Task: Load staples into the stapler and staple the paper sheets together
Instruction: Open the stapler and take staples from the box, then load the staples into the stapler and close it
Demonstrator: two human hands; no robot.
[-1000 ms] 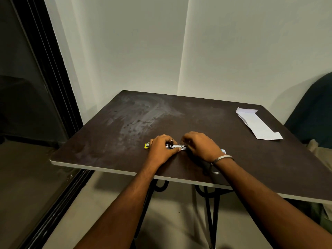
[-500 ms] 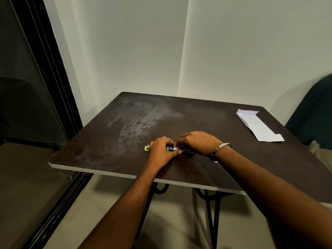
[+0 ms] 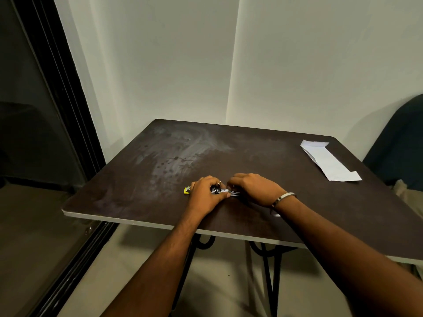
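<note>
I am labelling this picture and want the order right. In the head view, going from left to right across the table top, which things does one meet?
Small yellow item → left hand → stapler, held between both hands → right hand → metal bangle on the right wrist → folded white paper near the table's right edge.

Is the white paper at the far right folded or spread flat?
Folded: the paper shows crease lines and a stepped outline, lying flat on the table.

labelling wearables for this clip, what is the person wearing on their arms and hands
Both forearms are bare, with no sleeves in view. The right hand has a thin silver metal bangle at its wrist. The left hand has a small ring on one finger. No gloves and no watch show.
</note>
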